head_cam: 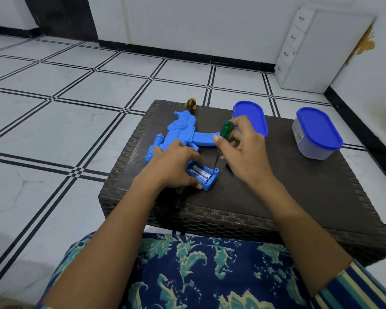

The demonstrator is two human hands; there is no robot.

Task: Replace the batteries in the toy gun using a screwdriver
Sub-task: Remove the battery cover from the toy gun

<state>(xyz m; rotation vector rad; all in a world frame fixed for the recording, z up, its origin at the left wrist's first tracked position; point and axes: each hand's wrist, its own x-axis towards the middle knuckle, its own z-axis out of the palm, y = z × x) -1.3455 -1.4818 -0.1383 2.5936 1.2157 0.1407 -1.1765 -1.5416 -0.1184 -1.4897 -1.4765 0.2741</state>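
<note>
Currently toy gun (pixel 183 134) laid flat on wicker table (pixel 276 192), centre-left, stock end near. Battery compartment (pixel 206 175) uncovered, batteries (pixel 199 171) seen inside. Stock gripped by left hand (pixel 176 166), fingers curled round it. Green screwdriver (pixel 223 132) pinched by right hand (pixel 245 150), tip set at compartment's right edge. Step judged: old cells being pried out. Next: light levering needed, gun held steady.

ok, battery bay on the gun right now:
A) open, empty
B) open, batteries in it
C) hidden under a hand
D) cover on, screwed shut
B: the bay has no cover on it and batteries lie inside. The left hand holds the gun, and the right hand sets the green screwdriver tip at the bay's edge.
</note>
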